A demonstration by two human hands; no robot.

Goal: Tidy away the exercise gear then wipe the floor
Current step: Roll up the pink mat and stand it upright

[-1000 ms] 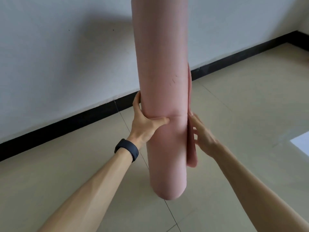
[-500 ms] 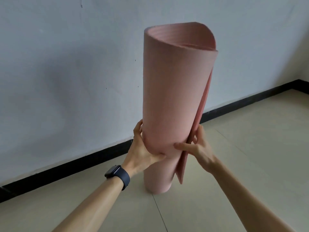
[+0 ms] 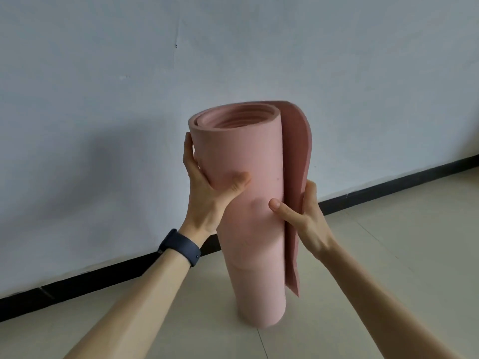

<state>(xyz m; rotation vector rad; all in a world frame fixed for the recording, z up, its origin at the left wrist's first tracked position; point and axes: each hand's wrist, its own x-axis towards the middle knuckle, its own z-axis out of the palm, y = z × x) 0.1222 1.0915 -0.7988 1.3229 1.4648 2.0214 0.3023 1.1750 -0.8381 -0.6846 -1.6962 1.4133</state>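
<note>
The rolled pink mat [image 3: 256,161] stands upright with its lower end down at the tiled floor [image 3: 388,244], just in front of the wall [image 3: 103,73]. Its loose outer flap [image 3: 295,151] hangs open along the right side. The left hand [image 3: 204,195] grips the roll near the top on its left side, fingers curled round the far face and thumb pressed into the near face. The right hand [image 3: 307,221] holds the mat lower, on the right: its fingers wrap behind the flap and its thumb presses the roll. A dark wristband [image 3: 181,246] sits on the left wrist. A black skirting strip [image 3: 375,189] runs along the foot of the wall.
</note>
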